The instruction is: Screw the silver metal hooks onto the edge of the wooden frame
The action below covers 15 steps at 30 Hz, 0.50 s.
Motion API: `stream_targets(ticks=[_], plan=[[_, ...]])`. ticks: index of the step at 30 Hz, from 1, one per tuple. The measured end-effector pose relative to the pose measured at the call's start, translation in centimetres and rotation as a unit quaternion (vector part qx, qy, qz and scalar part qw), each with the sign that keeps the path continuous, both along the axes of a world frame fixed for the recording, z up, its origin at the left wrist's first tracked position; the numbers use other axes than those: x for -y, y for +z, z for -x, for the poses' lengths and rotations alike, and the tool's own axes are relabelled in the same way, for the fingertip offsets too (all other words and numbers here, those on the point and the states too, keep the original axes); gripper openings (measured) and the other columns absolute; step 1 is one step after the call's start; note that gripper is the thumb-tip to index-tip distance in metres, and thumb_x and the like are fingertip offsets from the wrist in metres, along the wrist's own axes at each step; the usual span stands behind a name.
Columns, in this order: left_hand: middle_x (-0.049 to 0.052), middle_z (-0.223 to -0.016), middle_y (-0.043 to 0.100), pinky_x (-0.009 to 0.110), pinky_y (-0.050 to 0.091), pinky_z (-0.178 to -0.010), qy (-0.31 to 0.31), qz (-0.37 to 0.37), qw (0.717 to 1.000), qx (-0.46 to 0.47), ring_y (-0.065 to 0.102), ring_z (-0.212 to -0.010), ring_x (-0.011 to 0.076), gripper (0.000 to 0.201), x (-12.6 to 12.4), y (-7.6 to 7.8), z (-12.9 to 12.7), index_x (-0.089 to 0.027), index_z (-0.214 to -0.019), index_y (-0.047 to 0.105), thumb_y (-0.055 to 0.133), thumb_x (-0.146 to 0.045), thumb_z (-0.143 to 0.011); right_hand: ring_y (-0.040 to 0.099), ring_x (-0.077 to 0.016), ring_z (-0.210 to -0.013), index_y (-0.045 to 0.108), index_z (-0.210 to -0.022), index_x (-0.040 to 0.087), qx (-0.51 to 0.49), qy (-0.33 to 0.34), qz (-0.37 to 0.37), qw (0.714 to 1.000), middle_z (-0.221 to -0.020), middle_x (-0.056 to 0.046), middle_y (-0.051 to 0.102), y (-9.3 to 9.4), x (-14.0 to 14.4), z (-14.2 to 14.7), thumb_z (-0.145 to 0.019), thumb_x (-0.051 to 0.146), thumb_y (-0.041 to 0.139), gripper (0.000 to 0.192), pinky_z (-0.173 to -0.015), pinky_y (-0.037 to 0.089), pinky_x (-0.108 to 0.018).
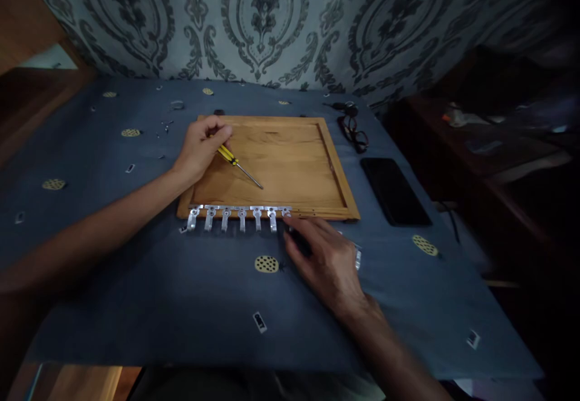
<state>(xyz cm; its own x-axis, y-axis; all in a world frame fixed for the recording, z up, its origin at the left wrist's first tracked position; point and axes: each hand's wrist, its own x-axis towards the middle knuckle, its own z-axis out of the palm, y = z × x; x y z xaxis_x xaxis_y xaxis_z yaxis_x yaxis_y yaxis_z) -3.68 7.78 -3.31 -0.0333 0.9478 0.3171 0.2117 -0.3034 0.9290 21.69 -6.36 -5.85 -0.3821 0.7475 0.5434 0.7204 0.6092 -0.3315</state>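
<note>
A wooden frame panel (290,165) lies flat on the blue tablecloth (181,286). My left hand (199,147) rests on the panel's left side and holds a yellow-handled screwdriver (238,164), its tip pointing right over the wood. Along the panel's near edge sits a row of several metal brackets (240,215). My right hand (324,259) lies palm down on the cloth just below the row's right end, fingertips at the last bracket. Another metal piece (357,259) pokes out beside that hand.
A black phone (393,189) lies right of the panel, with a bundled cable and keys (352,124) behind it. Small screws (165,127) sit on the cloth at the left rear. A patterned wall stands behind; a dark side table is at the right.
</note>
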Motion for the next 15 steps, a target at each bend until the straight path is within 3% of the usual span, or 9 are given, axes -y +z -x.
stream_targets(ticks=[4, 9, 12, 15], plan=[[-0.002, -0.066, 0.056, 0.022, 0.041, -0.066, -0.003, -0.024, 0.996, -0.084, 0.049, -0.066, 0.0100, 0.017, 0.1, 0.2, 0.6, -0.018, -0.068, 0.056, 0.061, -0.026, -0.083, 0.073, -0.0194, -0.083, 0.068, -0.109, 0.020, 0.008, 0.009, 0.002, 1.000, -0.092, -0.005, 0.078, 0.0, -0.1, -0.4, -0.095, 0.019, 0.057, 0.018, -0.071, 0.059, -0.031], [-0.001, -0.074, 0.060, 0.025, 0.046, -0.075, -0.015, -0.031, 0.978, -0.207, 0.056, -0.075, 0.0112, 0.019, 2.7, 0.9, 2.5, -0.016, -0.080, 0.062, 0.055, -0.029, -0.091, 0.076, -0.0203, -0.081, 0.066, -0.116, 0.020, 0.037, 0.030, -0.017, 0.999, -0.092, -0.005, 0.077, -0.3, -0.4, -1.2, -0.099, 0.024, 0.051, 0.023, -0.065, 0.062, -0.030], [0.001, -0.087, 0.065, 0.032, 0.054, -0.081, 0.007, -0.013, 0.960, -0.281, 0.062, -0.082, 0.0134, 0.026, 4.2, 0.9, 5.9, -0.013, -0.094, 0.064, 0.059, -0.039, -0.094, 0.077, -0.0222, -0.082, 0.067, -0.118, 0.023, 0.044, 0.033, -0.061, 0.997, -0.097, -0.006, 0.078, -1.3, -1.1, -2.2, -0.099, 0.029, 0.050, 0.026, -0.064, 0.064, -0.032], [0.006, -0.108, 0.066, 0.037, 0.058, -0.086, 0.080, 0.023, 0.945, -0.316, 0.065, -0.095, 0.0166, 0.034, 4.7, 0.7, 11.1, -0.013, -0.112, 0.063, 0.059, -0.042, -0.095, 0.078, -0.0238, -0.087, 0.066, -0.125, 0.027, 0.071, 0.054, -0.049, 0.995, -0.106, -0.005, 0.079, -2.2, -1.8, -3.0, -0.099, 0.033, 0.050, 0.031, -0.065, 0.066, -0.033]])
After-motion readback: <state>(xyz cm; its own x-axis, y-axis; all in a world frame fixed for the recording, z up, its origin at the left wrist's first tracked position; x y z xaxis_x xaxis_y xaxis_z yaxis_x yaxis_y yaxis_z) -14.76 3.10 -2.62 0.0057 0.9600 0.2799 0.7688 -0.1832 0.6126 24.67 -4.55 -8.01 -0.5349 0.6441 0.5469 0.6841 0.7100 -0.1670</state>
